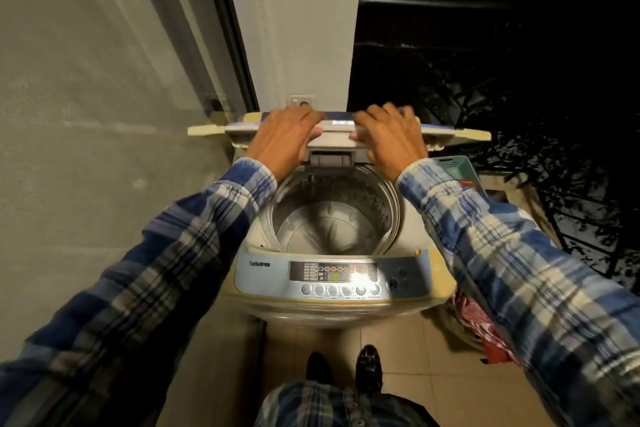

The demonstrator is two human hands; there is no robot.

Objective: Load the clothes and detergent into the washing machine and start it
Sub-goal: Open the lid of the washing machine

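A person's left hand point(287, 135) and right hand point(389, 140) gripped the folded grey-and-cream plastic lid point(334, 141), raised behind the beige top-loading washing machine point(263, 276) and its bare steel drum point(329, 222). Red-and-white clothes point(474, 317) lay beside it, apparently in a basket.

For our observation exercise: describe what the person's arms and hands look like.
The left sleeve and right sleeve are long, plaid in blue, navy and cream, cuffed at the wrists. The left hand and right hand wear no gloves.
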